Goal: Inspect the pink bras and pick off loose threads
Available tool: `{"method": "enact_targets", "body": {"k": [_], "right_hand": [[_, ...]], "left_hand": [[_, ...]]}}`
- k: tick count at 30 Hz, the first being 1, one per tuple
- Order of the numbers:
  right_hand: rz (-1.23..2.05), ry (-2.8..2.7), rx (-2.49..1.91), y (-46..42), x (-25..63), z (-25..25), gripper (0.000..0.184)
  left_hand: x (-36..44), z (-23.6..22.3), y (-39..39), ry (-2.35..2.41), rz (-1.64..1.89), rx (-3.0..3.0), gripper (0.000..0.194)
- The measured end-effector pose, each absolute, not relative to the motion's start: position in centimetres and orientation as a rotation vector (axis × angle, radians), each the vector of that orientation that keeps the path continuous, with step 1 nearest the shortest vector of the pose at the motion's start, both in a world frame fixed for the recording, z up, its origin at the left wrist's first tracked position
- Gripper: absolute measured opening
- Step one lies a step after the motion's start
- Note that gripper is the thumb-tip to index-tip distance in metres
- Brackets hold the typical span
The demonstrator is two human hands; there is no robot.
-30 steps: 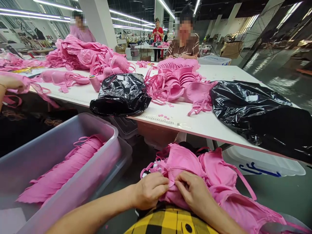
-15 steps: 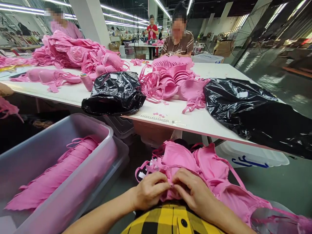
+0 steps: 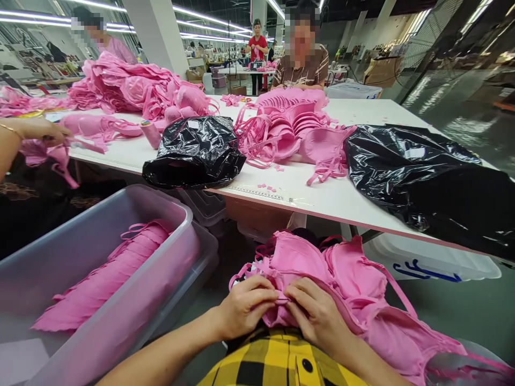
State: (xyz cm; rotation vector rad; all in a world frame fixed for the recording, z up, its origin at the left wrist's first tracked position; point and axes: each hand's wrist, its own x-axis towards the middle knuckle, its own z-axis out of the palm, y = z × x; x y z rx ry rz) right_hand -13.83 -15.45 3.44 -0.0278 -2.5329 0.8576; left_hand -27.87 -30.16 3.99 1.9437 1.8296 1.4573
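The table [image 3: 338,201] looks unchanged. Below its near edge, the pink bras [image 3: 300,254] remain bunched before the person. The left hand [image 3: 248,308] and right hand [image 3: 317,310] have parted slightly, fingers pinching a pink fabric edge [image 3: 282,301] between them; handling apparently continues on the same piece.

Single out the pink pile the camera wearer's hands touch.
The pink bras in front of the checked shirt, pinched by the left hand and right hand; other piles lie on the white table or in the plastic bin.
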Motion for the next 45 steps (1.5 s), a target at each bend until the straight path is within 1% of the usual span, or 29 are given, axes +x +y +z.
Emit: {"method": "enact_targets", "body": {"k": [3,6,8,14,18,21,23,29,34,37,38,39,40,41,43,45], "right_hand": [[0.901,-2.548,-0.074,-15.4,-13.8,3.9,0.013],[1.019,-2.617,-0.121,-15.0,-13.4,4.9,0.012],[1.04,-2.656,-0.182,-14.8,-13.2,5.6,0.011],[0.887,-2.728,-0.385,-15.2,-12.8,5.7,0.012],[0.781,-2.727,-0.411,-15.8,-12.9,5.1,0.019],[0.766,-2.76,-0.46,-16.0,-13.0,4.6,0.02],[0.812,-2.734,-0.5,-16.2,-13.3,4.4,0.021],[1.019,-2.589,-0.381,-17.0,-14.0,5.0,0.024],[1.098,-2.695,-0.317,-15.9,-13.4,7.1,0.025],[0.904,-2.701,-0.288,-13.8,-13.4,8.4,0.017],[0.815,-2.708,-0.291,-13.0,-13.6,8.7,0.02],[0.756,-2.741,-0.29,-12.3,-13.9,9.0,0.028],[0.757,-2.804,-0.277,-11.7,-14.3,9.1,0.03],[0.812,-2.88,-0.249,-11.3,-14.8,9.1,0.026],[0.974,-2.97,-0.193,-11.1,-15.9,9.0,0.01],[1.057,-2.959,-0.178,-11.6,-17.1,8.7,0.019]], "left_hand": [[-27.5,4.0,-29.9,1.871,1.541,1.94,0.016],[-27.1,4.1,-29.4,1.879,1.528,1.951,0.016],[-26.9,4.3,-29.3,1.88,1.504,1.947,0.017],[-26.6,4.3,-29.6,1.92,1.522,1.929,0.015],[-26.0,3.8,-29.5,1.968,1.568,1.872,0.014],[-25.6,3.5,-29.4,2.003,1.609,1.854,0.013],[-25.5,3.3,-29.3,2.016,1.638,1.85,0.014],[-25.1,3.1,-28.6,1.935,1.745,1.858,0.013],[-24.2,2.6,-28.0,1.917,1.818,1.493,0.01],[-24.1,2.4,-28.1,1.871,1.851,1.399,0.012],[-24.2,2.4,-28.2,1.859,1.862,1.408,0.012],[-24.3,2.5,-28.3,1.854,1.865,1.431,0.013],[-24.5,2.5,-28.3,1.861,1.863,1.463,0.013],[-24.6,2.5,-28.4,1.874,1.853,1.504,0.014],[-24.8,2.7,-28.4,1.901,1.836,1.609,0.015],[-25.0,2.8,-28.2,1.879,1.831,1.781,0.013]]}}
